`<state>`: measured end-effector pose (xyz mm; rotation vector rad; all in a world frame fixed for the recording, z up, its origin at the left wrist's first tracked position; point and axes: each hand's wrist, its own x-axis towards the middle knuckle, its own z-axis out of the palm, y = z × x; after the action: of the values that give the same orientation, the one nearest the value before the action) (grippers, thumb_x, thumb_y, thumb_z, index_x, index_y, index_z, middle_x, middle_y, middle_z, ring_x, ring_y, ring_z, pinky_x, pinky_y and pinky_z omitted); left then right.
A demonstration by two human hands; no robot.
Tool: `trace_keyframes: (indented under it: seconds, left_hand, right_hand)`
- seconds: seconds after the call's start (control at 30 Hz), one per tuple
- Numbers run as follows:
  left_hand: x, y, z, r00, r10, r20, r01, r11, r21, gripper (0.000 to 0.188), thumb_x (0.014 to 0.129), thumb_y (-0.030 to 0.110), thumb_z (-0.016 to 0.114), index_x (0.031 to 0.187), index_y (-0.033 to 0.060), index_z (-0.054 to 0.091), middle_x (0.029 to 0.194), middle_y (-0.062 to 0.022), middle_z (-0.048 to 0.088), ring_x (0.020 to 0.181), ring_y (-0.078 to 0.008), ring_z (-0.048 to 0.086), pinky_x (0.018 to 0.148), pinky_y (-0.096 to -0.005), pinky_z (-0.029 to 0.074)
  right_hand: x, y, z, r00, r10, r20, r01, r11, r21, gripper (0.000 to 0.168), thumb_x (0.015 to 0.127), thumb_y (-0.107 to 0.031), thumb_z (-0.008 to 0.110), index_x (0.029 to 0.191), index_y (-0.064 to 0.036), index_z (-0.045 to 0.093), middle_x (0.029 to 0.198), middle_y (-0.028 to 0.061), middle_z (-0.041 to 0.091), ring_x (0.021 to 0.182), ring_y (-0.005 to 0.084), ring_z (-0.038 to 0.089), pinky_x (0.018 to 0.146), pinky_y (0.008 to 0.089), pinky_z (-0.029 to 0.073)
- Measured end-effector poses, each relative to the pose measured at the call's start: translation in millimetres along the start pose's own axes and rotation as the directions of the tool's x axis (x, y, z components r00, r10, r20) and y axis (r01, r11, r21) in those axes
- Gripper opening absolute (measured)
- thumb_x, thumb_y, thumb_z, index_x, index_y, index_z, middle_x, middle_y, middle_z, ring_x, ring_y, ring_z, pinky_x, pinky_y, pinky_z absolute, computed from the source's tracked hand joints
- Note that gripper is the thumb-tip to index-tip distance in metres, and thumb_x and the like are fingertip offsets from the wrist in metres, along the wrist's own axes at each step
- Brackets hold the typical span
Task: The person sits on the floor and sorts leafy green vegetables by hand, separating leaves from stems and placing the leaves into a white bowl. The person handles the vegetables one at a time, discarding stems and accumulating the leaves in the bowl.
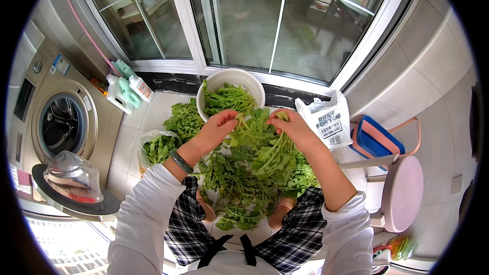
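My left hand (222, 124) pinches the pale stem end of a leafy green sprig (241, 133) between thumb and fingers. In my right hand (289, 125) is a bunch of leafy greens (272, 157), gripped by the stems with its leaves hanging down. Both hands are raised in front of a white bucket (260, 92), which holds greens (231, 98) with long stems. Below them, a loose pile of greens (235, 175) spreads over the tiled floor between my feet. Another heap of greens (185, 120) lies left of the bucket.
At left are a clear plastic bag of greens (158, 149), detergent bottles (118, 93) and a front-loading washing machine (68, 110) with its door open. A white printed plastic bag (324, 112), a folding blue-and-pink basket (376, 137) and a pink stool (403, 194) stand at right. Glass doors (237, 26) rise ahead.
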<state>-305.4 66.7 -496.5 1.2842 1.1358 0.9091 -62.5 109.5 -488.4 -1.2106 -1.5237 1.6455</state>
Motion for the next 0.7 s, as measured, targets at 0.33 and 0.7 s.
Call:
trace_keyframes:
  seconds: [0.33,0.7]
  left_hand:
    - [1,1,-10,0.980,-0.009,0.200,0.037,0.990,-0.136,0.023,0.094,0.012,0.043,0.114,0.0049,0.052,0.105,0.0012,0.057,0.098,-0.0089,0.051,0.089,-0.0239,0.039]
    - [5,-4,14,0.993,0.122,0.010,-0.121,0.990,-0.071,0.020,0.089,0.010,0.056,0.108,0.0076,0.052,0.095,0.0030,0.052,0.087,-0.0072,0.050,0.076,-0.0235,0.042]
  right_hand:
    - [2,2,-5,0.999,0.031,-0.022,-0.031,1.000,-0.002,0.022,0.080,-0.014,0.063,0.098,-0.002,0.057,0.079,0.0020,0.056,0.067,0.0095,0.050,0.062,0.0233,0.041]
    - [-4,-12,32,0.990,0.041,0.136,-0.048,0.998,0.043,0.037,0.082,-0.015,0.061,0.113,0.002,0.051,0.077,0.0015,0.054,0.068,0.0086,0.049,0.062,0.0215,0.038]
